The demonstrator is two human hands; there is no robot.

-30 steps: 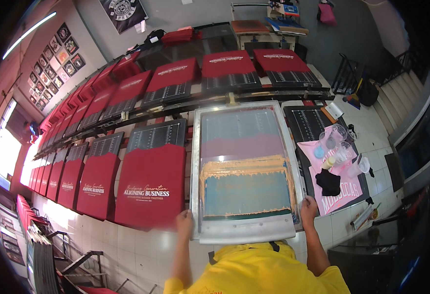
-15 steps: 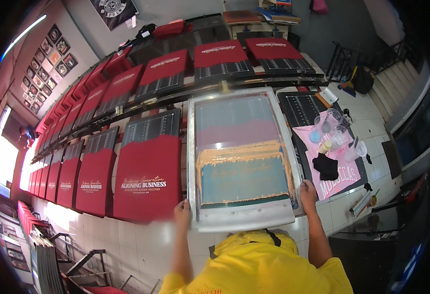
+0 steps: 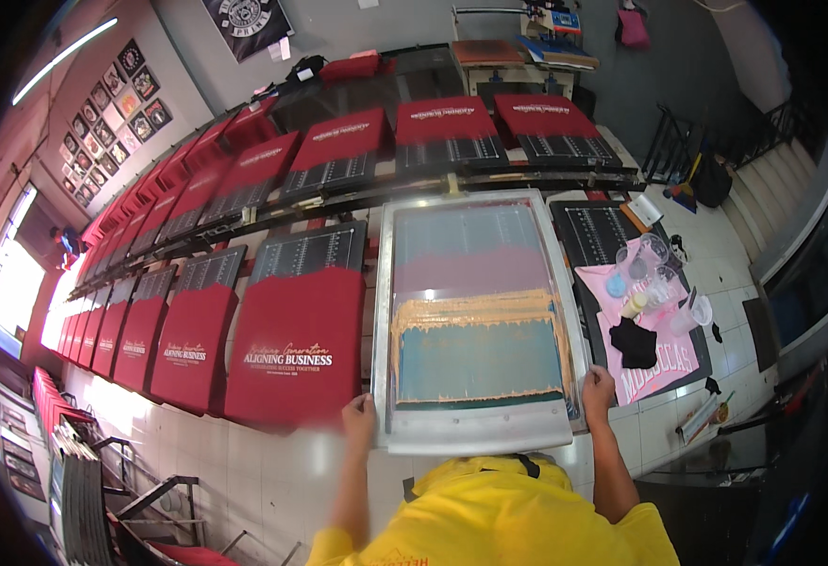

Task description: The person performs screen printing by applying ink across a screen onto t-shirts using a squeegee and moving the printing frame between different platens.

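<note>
Several clear cups (image 3: 685, 323), contents indistinct, near the framed screen (image 3: 477, 325)

Around the middle of the view, the nearest red T-shirt (image 3: 297, 330) at eight o'clock bears a legible gold script line over white capitals and finer lines, while the red T-shirt on the upper row (image 3: 445, 121), near twelve, carries white lettering too small to read fully. White ruler-like markings stand on the black printing platen (image 3: 312, 250) at ten o'clock. Large white capitals cross the pink T-shirt (image 3: 670, 349) at four, white letters ring the black wall banner's (image 3: 247, 26) emblem at eleven, and orange-red lettering shows upside down on the yellow shirt (image 3: 499, 509) at six.
</note>
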